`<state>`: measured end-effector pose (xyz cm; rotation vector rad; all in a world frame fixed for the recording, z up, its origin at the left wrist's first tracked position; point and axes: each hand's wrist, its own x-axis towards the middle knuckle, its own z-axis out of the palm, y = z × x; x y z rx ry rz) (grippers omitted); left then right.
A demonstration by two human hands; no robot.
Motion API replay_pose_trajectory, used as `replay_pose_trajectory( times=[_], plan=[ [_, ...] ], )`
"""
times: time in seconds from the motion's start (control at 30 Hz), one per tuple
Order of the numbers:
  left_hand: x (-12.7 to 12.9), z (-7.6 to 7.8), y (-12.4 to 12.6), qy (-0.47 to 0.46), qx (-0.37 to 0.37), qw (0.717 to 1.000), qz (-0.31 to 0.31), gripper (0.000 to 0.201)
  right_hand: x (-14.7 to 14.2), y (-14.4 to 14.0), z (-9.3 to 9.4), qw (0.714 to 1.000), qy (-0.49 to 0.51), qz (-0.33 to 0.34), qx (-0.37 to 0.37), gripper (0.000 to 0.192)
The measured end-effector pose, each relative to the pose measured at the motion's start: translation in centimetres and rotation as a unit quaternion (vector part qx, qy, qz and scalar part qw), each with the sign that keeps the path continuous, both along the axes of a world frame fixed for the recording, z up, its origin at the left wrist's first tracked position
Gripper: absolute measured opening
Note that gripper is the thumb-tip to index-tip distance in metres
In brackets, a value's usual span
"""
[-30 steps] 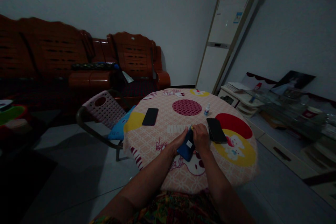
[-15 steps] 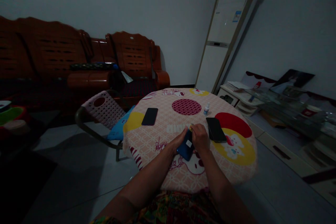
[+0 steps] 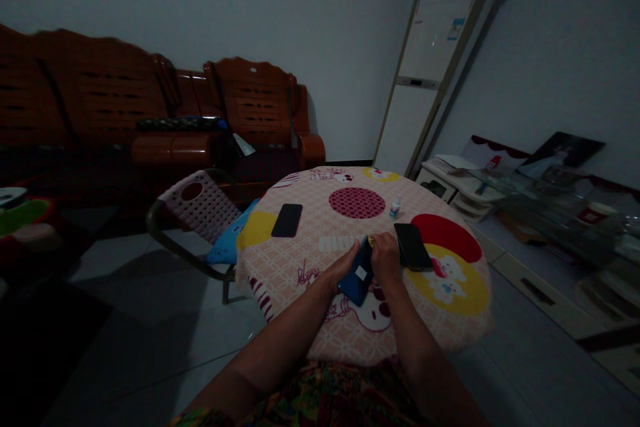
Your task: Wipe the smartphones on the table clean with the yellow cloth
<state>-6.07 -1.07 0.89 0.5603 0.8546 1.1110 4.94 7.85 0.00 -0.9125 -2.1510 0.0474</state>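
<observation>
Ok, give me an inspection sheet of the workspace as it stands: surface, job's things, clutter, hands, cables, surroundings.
Surface: round table with pink cartoon-print cloth.
Job's things: dark blue phone with white sticker, tilted, held between both hands.
Clutter: black phone at left; second black phone beside the right hand; small white dropper bottle.
Hands: left hand supports the blue phone; right hand grips its upper end, something small and yellow at the fingers.
Cables: nothing seen.
Surroundings: pink perforated plastic chair, brown wooden sofa, tall white standing air conditioner.

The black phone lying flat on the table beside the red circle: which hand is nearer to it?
Right. The right hand is just beside the black phone, nearly touching its edge. The left hand is farther away, behind the blue phone that both hands hold.
</observation>
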Motion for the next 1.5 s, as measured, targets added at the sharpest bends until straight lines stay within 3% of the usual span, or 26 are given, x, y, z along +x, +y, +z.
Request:
replay_pose_trajectory(
  times=[0.2,0.53,0.93,1.3,1.5],
  plan=[
    [-0.1,0.2,0.0,-0.044,0.015,0.999,-0.026,0.079,1.0,-0.1,-0.6,1.000,0.016,-0.005,-0.018,0.030],
    [-0.2,0.3,0.0,-0.068,0.001,0.998,-0.006,0.078,0.9,-0.1,-0.7,0.999,0.021,-0.025,-0.010,0.028],
    [-0.6,-0.5,0.4,-0.080,-0.047,0.991,0.094,0.062,0.5,-2.8,0.0,0.996,-0.065,0.050,0.016,0.023],
    [-0.7,-1.2,1.0,-0.054,-0.054,0.992,0.098,0.069,-0.3,-2.6,0.1,0.997,-0.030,0.071,0.002,0.024],
    [-0.3,-1.2,1.0,-0.056,-0.014,0.993,0.101,0.064,-0.7,-2.6,0.5,0.997,-0.013,0.076,0.000,0.023]
  ],
)
